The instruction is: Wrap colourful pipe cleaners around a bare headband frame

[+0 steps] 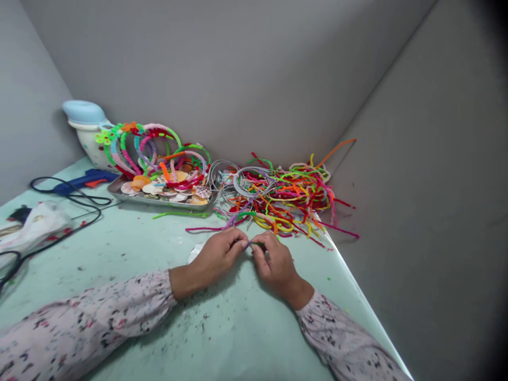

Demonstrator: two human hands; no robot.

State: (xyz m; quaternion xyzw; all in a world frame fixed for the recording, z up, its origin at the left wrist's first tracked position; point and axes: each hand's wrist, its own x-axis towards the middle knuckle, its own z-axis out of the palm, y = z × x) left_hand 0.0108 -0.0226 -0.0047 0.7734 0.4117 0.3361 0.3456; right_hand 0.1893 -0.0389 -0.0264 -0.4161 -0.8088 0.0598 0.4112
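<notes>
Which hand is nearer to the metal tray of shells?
Left. The left hand lies just below and right of the metal tray, across a strip of table. The right hand sits farther right, beyond the left hand, below the pipe cleaner pile.

Soft, even light — faint shadows, wide-angle warp, dark right-edge vignette.

No readable text or labels
</notes>
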